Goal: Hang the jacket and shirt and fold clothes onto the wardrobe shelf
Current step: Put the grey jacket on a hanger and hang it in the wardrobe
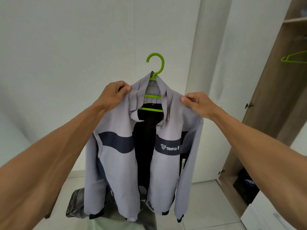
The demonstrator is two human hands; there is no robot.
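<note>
A light grey jacket (119,156) with a dark blue chest band and black lining hangs open on a green hanger (156,63), held up in front of me. My left hand (114,93) pinches the jacket's left shoulder. My right hand (197,103) pinches its right shoulder. The hanger's hook sticks up free above the collar, touching nothing. Grey jeans (78,206) lie crumpled below the jacket's hem, partly hidden by it.
The open wooden wardrobe (269,97) stands at the right, with a second green hanger (294,58) hanging inside, a shelf near the top and dark folded clothes (247,185) low down. White drawers (265,216) sit at its base. A white wall is ahead.
</note>
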